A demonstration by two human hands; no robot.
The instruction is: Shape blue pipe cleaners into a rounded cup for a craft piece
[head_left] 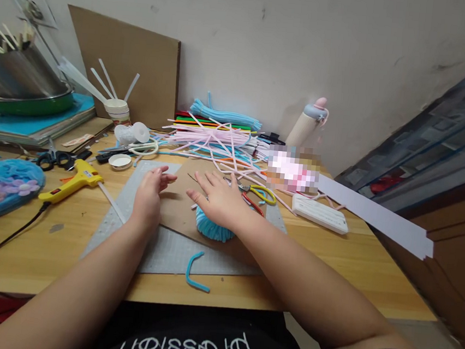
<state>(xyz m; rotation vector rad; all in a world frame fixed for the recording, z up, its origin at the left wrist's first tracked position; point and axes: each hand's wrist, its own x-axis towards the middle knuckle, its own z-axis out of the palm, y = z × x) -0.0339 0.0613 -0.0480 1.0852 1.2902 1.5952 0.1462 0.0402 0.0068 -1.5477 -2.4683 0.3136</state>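
Fingers spread, my right hand point(218, 198) lies over a round bundle of fluffy blue pipe cleaners point(215, 230) and hides its top. My left hand point(150, 194) is held to the left of the bundle, apart from it, fingers loosely extended with nothing in them. Beneath both is a piece of brown cardboard point(174, 207) on a grey cutting mat point(162, 255). Just beyond my right hand lie pliers with yellow handles point(269, 195) and a red-handled tool point(252, 203). A bent blue pipe cleaner point(190, 273) rests near the table's front edge.
A yellow glue gun point(75, 181) with a cord lies at left, beside scissors point(55, 158) and a blue flowered piece point(0, 190). Pink and blue pipe cleaners point(211, 137) are heaped at the back. A bottle point(305, 124) and white box point(319, 214) stand on the right.
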